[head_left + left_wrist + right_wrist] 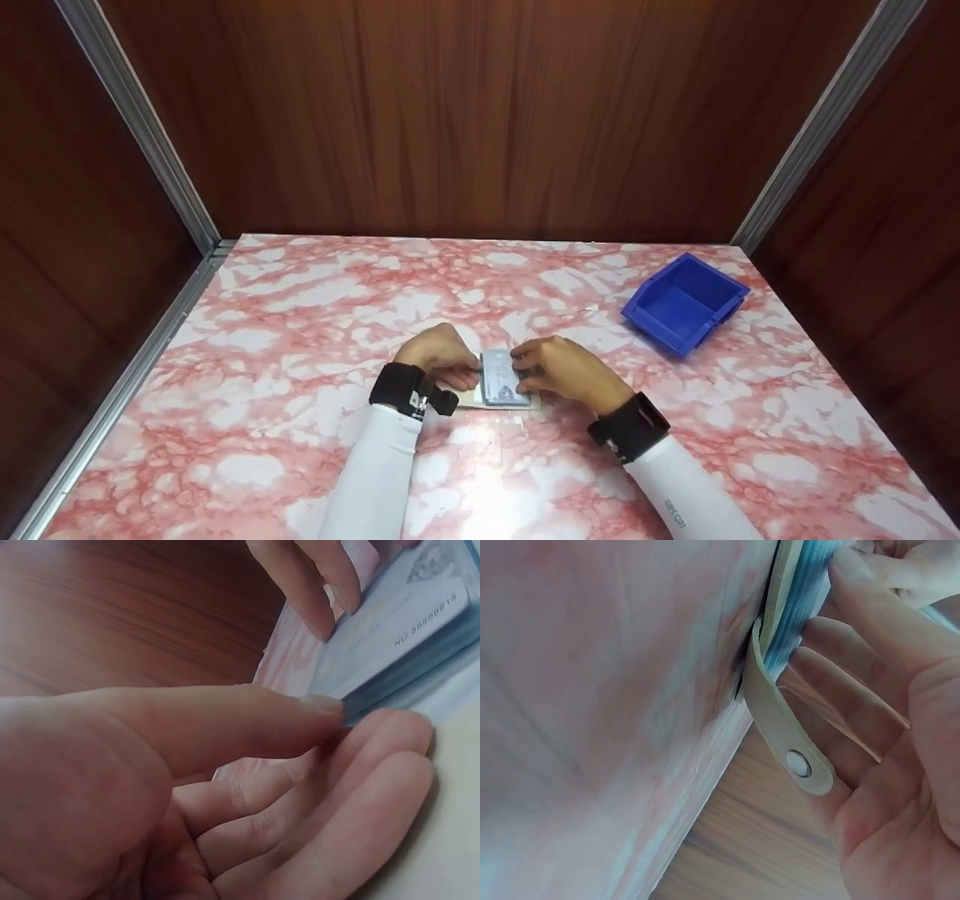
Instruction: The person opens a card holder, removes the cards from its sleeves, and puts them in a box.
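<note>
Brown wood-grain walls (450, 112): behind and at both sides of the frame
Pink-marbled worktop (300, 300): across the lower part
Blue bin (679, 315): right of the frame, set askew
Right hand (570, 367): grip holding the right edge of the card holder (499, 375); exact contact hard to make out
Left hand (439, 354): grip narrow, thumb and forefinger pinching its left edge
Card holder: lower centre, pale card (427, 619) uppermost
Cream strap (780, 720): right-wrist view, round stud (799, 763) near its tip
</note>
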A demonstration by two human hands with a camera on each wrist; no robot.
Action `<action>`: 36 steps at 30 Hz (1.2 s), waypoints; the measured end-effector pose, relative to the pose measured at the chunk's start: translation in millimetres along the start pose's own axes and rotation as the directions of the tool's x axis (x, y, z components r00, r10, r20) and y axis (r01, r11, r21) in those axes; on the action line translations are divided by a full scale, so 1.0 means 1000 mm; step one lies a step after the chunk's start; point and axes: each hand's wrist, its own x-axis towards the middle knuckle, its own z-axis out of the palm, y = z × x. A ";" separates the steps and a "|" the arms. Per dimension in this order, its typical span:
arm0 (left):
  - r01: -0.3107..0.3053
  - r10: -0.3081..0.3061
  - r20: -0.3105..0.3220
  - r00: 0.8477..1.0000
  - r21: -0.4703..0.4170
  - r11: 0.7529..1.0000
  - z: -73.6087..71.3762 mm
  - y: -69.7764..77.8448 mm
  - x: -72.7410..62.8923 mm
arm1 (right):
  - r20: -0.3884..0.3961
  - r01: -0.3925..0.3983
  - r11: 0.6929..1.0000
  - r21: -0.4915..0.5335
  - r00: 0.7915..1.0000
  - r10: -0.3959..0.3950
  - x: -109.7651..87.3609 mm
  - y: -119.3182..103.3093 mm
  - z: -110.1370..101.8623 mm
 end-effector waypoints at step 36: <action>0.083 -0.073 0.061 0.996 -0.186 0.979 -0.006 -0.010 0.015 | 0.025 -0.029 0.999 0.036 0.999 0.028 0.002 -0.005 0.006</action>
